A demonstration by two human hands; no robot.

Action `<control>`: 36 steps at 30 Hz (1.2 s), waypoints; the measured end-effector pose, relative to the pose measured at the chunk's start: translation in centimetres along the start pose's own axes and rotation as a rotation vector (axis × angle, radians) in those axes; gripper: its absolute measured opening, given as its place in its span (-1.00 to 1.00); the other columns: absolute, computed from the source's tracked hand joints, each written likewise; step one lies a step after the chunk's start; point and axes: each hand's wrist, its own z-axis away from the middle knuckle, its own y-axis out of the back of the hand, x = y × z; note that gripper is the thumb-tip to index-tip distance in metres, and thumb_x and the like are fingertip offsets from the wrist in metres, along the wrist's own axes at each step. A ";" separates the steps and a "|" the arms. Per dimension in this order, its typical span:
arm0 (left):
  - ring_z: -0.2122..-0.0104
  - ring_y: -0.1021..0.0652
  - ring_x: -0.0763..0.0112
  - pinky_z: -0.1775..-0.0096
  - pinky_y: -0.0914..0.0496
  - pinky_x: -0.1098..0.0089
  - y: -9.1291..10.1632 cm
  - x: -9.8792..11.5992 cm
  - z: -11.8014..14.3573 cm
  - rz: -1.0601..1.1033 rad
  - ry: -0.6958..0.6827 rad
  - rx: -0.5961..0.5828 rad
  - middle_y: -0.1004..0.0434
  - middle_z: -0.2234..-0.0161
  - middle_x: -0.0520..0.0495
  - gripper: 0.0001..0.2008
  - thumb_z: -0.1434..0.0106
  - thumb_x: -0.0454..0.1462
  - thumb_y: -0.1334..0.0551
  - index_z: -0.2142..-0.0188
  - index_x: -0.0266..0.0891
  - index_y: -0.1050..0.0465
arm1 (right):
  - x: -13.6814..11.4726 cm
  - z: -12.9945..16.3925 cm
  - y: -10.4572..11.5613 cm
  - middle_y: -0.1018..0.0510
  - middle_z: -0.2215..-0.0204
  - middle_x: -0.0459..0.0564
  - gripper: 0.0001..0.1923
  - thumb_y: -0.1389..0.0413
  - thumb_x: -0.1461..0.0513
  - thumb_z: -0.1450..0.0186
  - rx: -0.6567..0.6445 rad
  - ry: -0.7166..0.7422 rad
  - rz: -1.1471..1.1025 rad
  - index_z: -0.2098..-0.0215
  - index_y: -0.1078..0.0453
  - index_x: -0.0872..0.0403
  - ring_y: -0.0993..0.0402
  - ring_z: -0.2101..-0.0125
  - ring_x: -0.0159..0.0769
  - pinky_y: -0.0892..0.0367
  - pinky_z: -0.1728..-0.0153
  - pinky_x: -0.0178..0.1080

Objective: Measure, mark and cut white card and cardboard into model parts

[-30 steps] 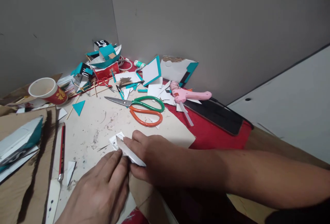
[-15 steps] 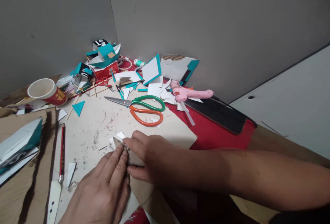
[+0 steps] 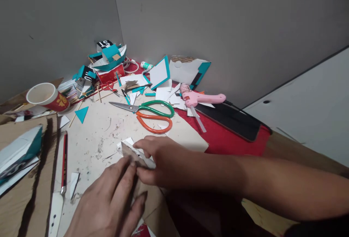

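Observation:
A piece of folded cardboard (image 3: 132, 151), brown-grey on one face and white on the other, stands tilted under my hands at the near side of the table. My left hand (image 3: 106, 197) grips its lower left part with bent fingertips, the thumb apart lower down. My right hand (image 3: 156, 157) holds its right side, index finger along the upper edge and thumb below. White paper scraps (image 3: 125, 142) lie just behind the piece. Much of the cardboard is hidden by my fingers.
Beyond my hands lie scissors (image 3: 154, 109) with green and orange handles. A pink glue gun (image 3: 204, 99) rests over a dark phone-like slab (image 3: 231, 120). On the left are a paper cup (image 3: 49, 97), a red pencil (image 3: 64, 162), a white-bladed knife (image 3: 56, 211) and brown cardboard (image 3: 16, 211). Paper models (image 3: 110, 57) stand behind.
My left hand's fingers have slid slightly down and back, and its thumb has spread out. My right hand has shifted a little up, and more of the folded cardboard shows.

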 end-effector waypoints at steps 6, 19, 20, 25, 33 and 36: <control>0.19 -0.61 0.20 0.26 -0.57 0.32 0.3 0.5 -0.3 -0.051 -0.012 0.023 -0.56 0.09 -0.36 -0.56 -0.29 -0.17 -0.16 -0.06 -0.44 -0.31 | 0.4 -0.4 0.6 -0.33 0.53 -0.19 -0.88 -0.19 0.30 -0.06 0.062 -0.062 -0.057 0.42 -0.33 0.09 -0.23 0.50 -0.43 -0.15 0.46 -0.37; 0.26 -0.60 -0.02 0.37 -0.57 0.12 -0.3 1.0 -0.2 -0.198 0.094 -0.078 -0.50 0.08 -0.49 -0.27 -0.04 0.08 -0.28 -0.06 -0.40 -0.31 | 0.3 -0.7 1.5 -0.37 0.51 -0.20 -0.65 -0.15 0.23 -0.11 0.097 -0.222 -0.208 0.10 -0.41 0.07 -0.24 0.52 -0.43 -0.15 0.49 -0.35; 0.27 -0.59 -0.01 0.37 -0.57 0.12 -0.3 1.0 -0.2 -0.191 0.099 -0.080 -0.51 0.10 -0.47 -0.28 -0.04 0.08 -0.28 -0.05 -0.40 -0.32 | 0.3 -0.7 1.5 -0.37 0.51 -0.20 -0.64 -0.14 0.24 -0.11 0.093 -0.218 -0.203 0.10 -0.41 0.07 -0.24 0.52 -0.42 -0.16 0.48 -0.35; 0.27 -0.59 0.03 0.37 -0.57 0.14 -0.4 0.9 0.0 -0.143 0.114 -0.081 -0.53 0.16 -0.39 -0.29 -0.07 0.07 -0.28 -0.05 -0.40 -0.30 | 0.5 -0.8 1.3 -0.40 0.47 -0.17 -0.61 -0.16 0.19 -0.13 0.127 -0.234 -0.219 0.06 -0.40 0.06 -0.30 0.47 -0.39 -0.18 0.44 -0.33; 0.26 -0.58 0.06 0.35 -0.57 0.17 -0.7 0.8 0.3 -0.090 0.126 -0.048 -0.50 0.15 -0.37 -0.27 -0.07 0.04 -0.30 -0.10 -0.41 -0.26 | 1.1 -1.0 1.4 -0.49 0.32 -0.02 -0.47 -0.16 0.18 -0.16 0.170 -0.192 0.006 -0.09 -0.34 0.14 -0.39 0.35 -0.26 -0.29 0.29 -0.22; 0.22 -0.57 0.08 0.33 -0.58 0.19 -0.8 0.7 0.3 -0.020 0.149 -0.053 -0.49 0.13 -0.33 -0.26 -0.07 0.02 -0.32 -0.12 -0.37 -0.24 | 1.3 -0.9 1.2 -0.50 0.11 0.14 -0.43 -0.13 0.19 -0.18 0.199 -0.142 0.159 -0.15 -0.30 0.20 -0.43 0.20 -0.14 -0.31 0.15 -0.11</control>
